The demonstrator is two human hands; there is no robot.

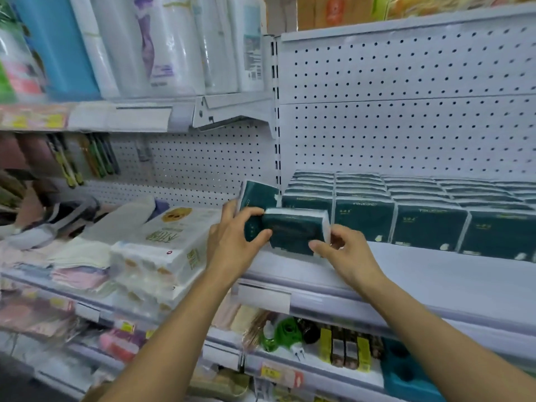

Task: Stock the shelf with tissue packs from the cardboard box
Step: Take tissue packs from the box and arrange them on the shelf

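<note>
One head-worn wide-angle camera looks forward and slightly down, close to the white shelf [406, 274], at arm's reach.

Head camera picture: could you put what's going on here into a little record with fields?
place: white pegboard store shelf
left hand: grips the left end of a dark green tissue pack
right hand: pinches the pack's right end
pack position: at the shelf's left end, in front of the row
already stocked: row of matching packs along the back
extra pack: tilted behind the left hand
cardboard box: not in view
</note>
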